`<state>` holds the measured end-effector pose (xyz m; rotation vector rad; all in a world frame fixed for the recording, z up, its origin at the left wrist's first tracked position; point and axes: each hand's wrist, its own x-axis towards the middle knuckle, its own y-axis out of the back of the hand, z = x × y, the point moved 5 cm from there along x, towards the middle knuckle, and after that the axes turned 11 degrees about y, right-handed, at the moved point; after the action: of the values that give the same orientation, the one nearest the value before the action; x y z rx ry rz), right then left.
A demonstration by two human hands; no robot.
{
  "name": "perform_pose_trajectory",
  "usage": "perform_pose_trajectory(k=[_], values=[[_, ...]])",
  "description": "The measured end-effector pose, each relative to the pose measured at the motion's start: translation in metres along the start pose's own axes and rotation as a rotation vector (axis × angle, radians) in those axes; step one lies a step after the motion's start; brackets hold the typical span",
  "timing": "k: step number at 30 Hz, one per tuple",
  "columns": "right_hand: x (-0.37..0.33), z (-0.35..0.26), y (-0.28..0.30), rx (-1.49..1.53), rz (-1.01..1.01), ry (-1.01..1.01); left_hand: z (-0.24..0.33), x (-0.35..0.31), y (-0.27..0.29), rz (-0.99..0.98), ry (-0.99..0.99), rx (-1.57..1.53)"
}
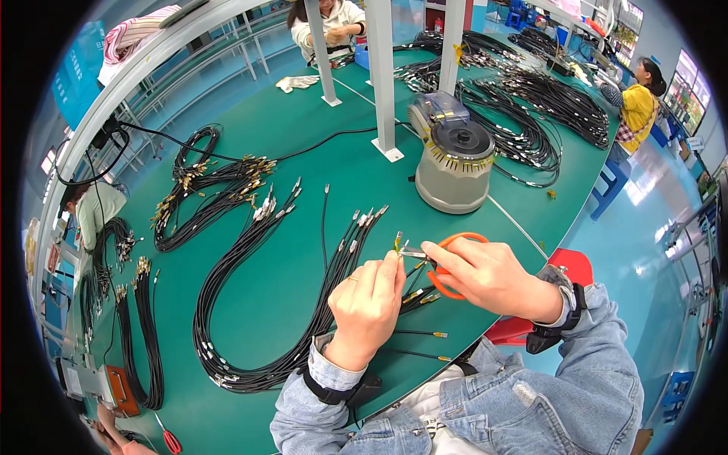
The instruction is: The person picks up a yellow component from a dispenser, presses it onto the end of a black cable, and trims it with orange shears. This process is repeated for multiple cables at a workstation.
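Observation:
My left hand is closed in a pinch on a cable end with yellow tape on it. Orange-handled scissors are held in my right hand, with the thumb and fingers at the handle loops. Their blades reach the taped end, just above my left fingertips. Most of the held cable is hidden behind my left hand. Beside that hand, a large U-shaped bundle of black cables lies on the green table. Loose cables with yellow-taped ends stick out near my left wrist.
A round grey tape dispenser stands beyond my hands, near metal posts. More cable bundles lie left and far right. Red-handled scissors are at the lower left. Co-workers sit around the table. A red stool is at my right.

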<state>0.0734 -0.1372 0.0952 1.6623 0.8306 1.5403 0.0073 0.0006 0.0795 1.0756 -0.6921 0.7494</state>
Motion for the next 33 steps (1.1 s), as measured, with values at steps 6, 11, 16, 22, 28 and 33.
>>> perform_pose_trajectory(k=[6,11,16,22,28,33], values=[[-0.0011,0.0014,0.0017,-0.072,-0.051,0.069,0.0027,0.0007,0.0005,-0.009,-0.051,0.040],[-0.0003,-0.0002,0.0056,-0.101,-0.110,0.070,0.0027,0.0000,0.0011,0.021,-0.042,0.014],[0.0006,-0.0014,0.0070,-0.126,-0.113,0.045,0.0037,-0.0006,0.0005,-0.007,-0.065,0.030],[-0.0015,0.0059,0.0046,-0.137,0.051,0.026,0.0035,0.0009,0.0035,0.023,-0.023,-0.010],[0.0020,-0.0018,0.0070,-0.067,0.083,0.013,0.0016,0.0010,0.0033,0.025,-0.016,-0.003],[-0.0005,-0.0030,0.0035,-0.055,0.000,0.018,0.0020,0.0011,0.0029,0.020,-0.008,-0.018]])
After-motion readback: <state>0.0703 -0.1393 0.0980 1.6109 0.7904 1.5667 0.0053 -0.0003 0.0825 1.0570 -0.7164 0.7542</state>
